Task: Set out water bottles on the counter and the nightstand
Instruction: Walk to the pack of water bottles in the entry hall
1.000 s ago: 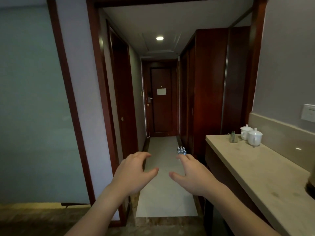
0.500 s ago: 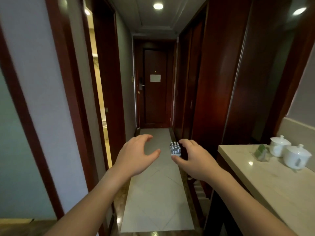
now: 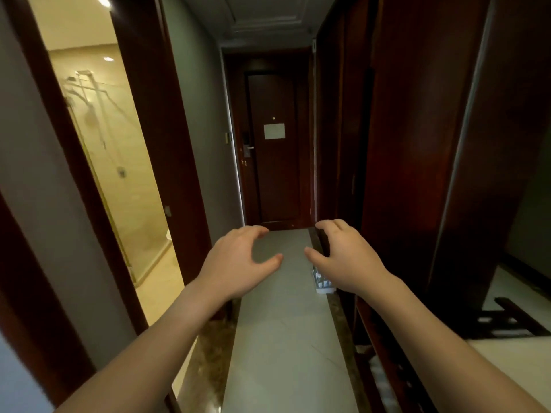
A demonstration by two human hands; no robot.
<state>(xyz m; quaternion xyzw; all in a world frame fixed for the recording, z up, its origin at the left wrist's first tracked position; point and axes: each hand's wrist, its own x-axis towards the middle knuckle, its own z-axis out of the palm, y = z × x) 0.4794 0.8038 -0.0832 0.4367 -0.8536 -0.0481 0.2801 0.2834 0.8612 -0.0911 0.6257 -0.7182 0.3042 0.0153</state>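
A shrink-wrapped pack of small water bottles [image 3: 321, 284] stands on the hallway floor by the right-hand wardrobe, mostly hidden behind my right hand [image 3: 347, 260]. Both hands are held out in front of me at about waist height, fingers curled and apart, holding nothing. My left hand [image 3: 238, 260] is to the left of the pack, over the pale floor tiles. Neither hand touches the pack. A corner of the pale counter [image 3: 512, 365] shows at the lower right.
A narrow hallway leads to a dark wooden door [image 3: 275, 162] at the far end. Dark wood wardrobe panels [image 3: 417, 144] line the right side. An open doorway on the left shows a lit bathroom with a glass shower screen [image 3: 113, 162]. A dark wooden rack [image 3: 518, 320] stands low on the right.
I have moved forward down the hallway. The bottle pack is much closer and now sits behind my right hand. The counter with its white cups has slid out of view.
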